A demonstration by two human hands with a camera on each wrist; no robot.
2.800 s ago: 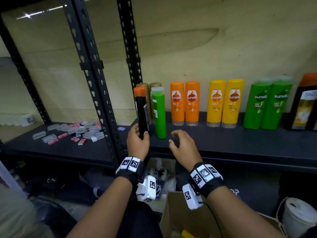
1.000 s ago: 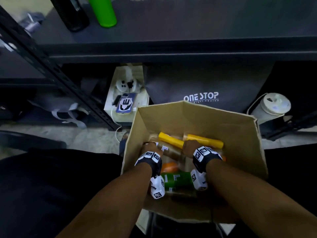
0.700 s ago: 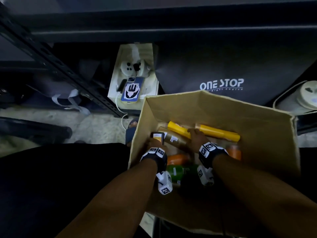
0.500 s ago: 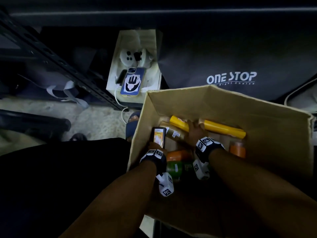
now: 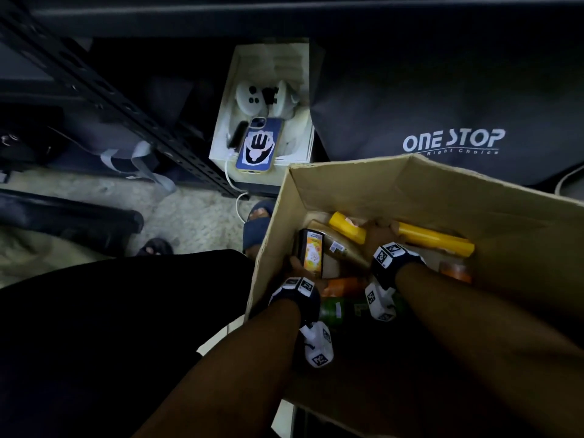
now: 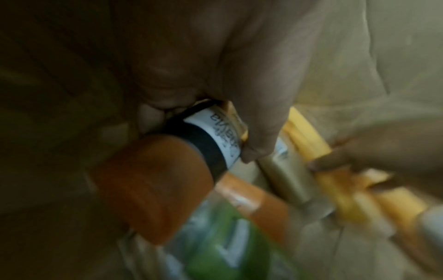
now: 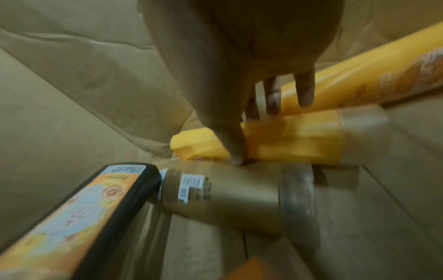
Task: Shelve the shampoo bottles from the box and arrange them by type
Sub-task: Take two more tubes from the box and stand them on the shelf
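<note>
Both hands are down inside the cardboard box, which sits on the floor in front of the dark shelving. The left hand is grasping the black bottle with the orange cap, fingers wrapped round its upper body just above the cap, and has its base tipped up against the box's left wall. The right hand is reaching down among the two yellow bottles at the far side of the box, its thumb down between the nearer yellow bottle and the gold bottle beside it; whether the fingers have closed on anything I cannot tell, since they look only loosely spread over the yellow ones. Judging by what lies in the box, the job is some way from finished: besides the black, gold and yellow bottles there are at least an orange bottle and a green bottle lying on their sides under the wrists, and another orange one at the right. The shelf surface itself is out of view here, so how many are already placed and sorted cannot be read; what remains is lifting these out and grouping them by type
</note>
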